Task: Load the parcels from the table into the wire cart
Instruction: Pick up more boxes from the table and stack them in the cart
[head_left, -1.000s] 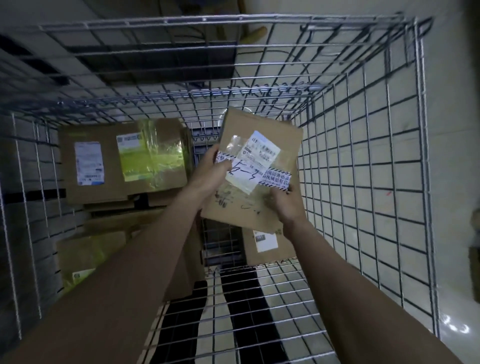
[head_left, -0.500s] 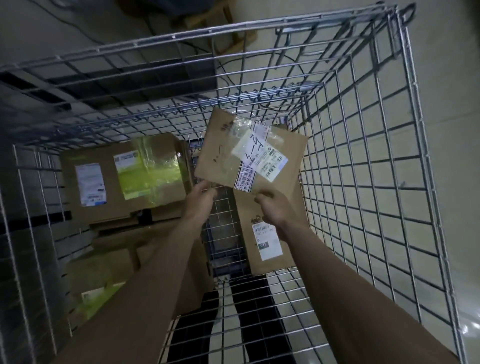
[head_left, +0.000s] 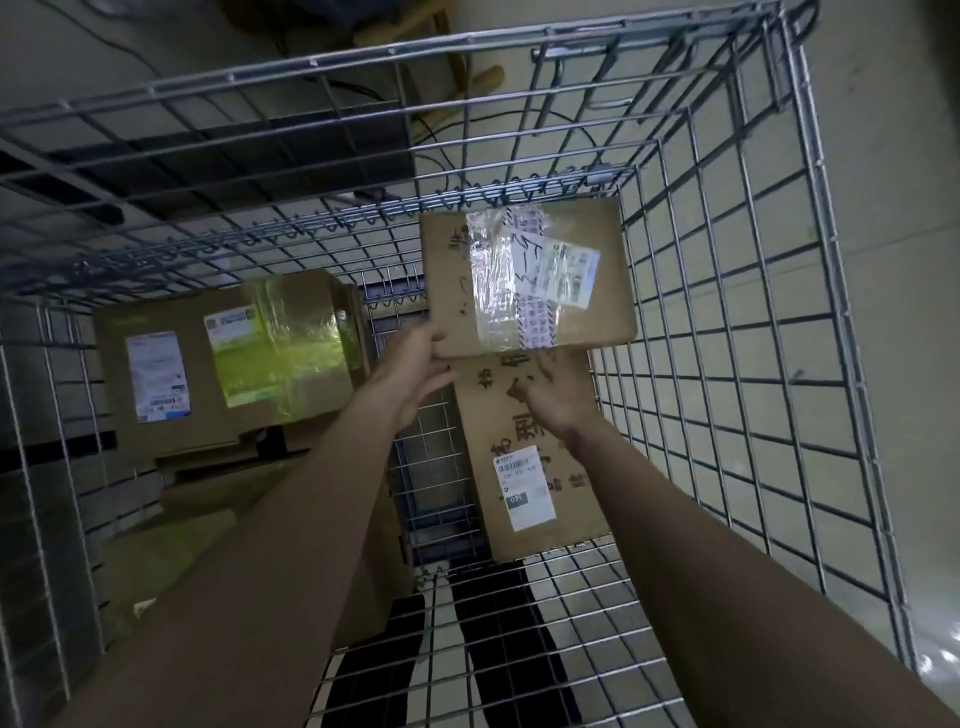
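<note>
Since half a second ago the small taped parcel (head_left: 527, 278) has swung from a tilt to lie flat and square in the far right corner of the wire cart (head_left: 727, 291), resting on top of the longer brown box (head_left: 524, 452) beneath it. Both arms reach down into the cart. The left hand (head_left: 415, 371) is at the parcel's near left corner, thumb on its top face and fingers curled under the edge, pinching it. The right hand (head_left: 558, 392) has come off the parcel's underside; its fingers are spread and fairly straight, fingertips at the parcel's near edge, palm lying over the printed top of the longer box, holding nothing. To the left stands a large carton (head_left: 228, 364) with a white label and yellow-green tape, more cartons stacked below it.
</note>
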